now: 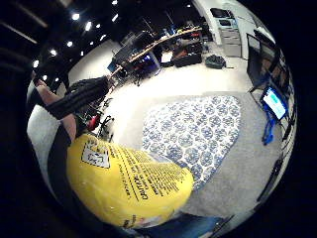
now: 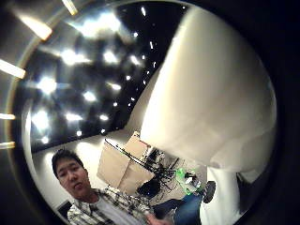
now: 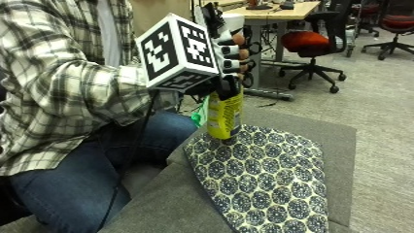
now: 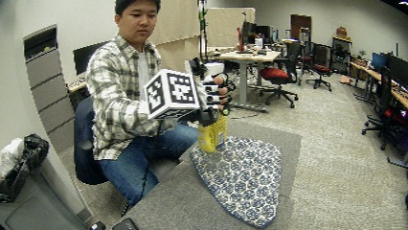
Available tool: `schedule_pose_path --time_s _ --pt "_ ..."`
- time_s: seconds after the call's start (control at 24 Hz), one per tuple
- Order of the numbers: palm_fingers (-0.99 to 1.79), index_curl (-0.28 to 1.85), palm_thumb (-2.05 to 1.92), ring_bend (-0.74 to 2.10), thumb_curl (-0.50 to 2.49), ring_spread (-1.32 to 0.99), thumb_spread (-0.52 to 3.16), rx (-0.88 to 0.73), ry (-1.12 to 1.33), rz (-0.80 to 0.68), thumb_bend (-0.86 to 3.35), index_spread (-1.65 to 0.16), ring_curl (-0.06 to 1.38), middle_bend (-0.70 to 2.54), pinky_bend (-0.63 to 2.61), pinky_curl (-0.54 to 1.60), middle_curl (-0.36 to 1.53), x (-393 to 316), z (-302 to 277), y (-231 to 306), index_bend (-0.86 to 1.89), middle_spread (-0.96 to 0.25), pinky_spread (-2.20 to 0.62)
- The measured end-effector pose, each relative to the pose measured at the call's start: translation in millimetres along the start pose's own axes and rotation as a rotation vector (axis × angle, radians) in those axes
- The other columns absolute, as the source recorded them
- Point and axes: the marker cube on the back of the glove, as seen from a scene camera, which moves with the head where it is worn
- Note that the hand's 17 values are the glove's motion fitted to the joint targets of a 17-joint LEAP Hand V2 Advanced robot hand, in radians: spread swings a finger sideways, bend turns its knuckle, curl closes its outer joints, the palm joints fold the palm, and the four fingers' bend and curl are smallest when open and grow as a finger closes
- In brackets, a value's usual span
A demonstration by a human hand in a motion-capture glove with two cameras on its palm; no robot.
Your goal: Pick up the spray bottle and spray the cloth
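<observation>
A seated person's gloved right hand [image 4: 213,93] grips a yellow spray bottle [image 4: 212,133] upright. It hangs above the patterned cloth [image 4: 245,177] spread on the grey table [image 4: 182,201].

Office chairs [image 4: 278,76] and desks [image 4: 245,56] on seemingly grey carpet [image 4: 338,124].

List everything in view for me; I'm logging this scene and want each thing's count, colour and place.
bottle: one, yellow with a white top, held up above the near end of the cloth.
cloth: one, white with a blue pattern, lying flat on the table.
table: one, grey, under the cloth.
office chair: one, red seat and black frame, on the floor behind the table.
desk: one, light wood top, behind the person.
right hand: one, black glove, fingers curled round the top of the bottle.
</observation>
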Motion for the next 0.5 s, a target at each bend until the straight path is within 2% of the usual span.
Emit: schedule_pose_path --time_s 0.5 --pt "1.22 0.52 1.1 0.56 0.78 -0.22 0.12 -0.112 -0.083 -0.032 -0.03 -0.3 0.48 0.46 0.48 0.35 0.52 -25 69 -8 0.16 -0.18 -0.13"
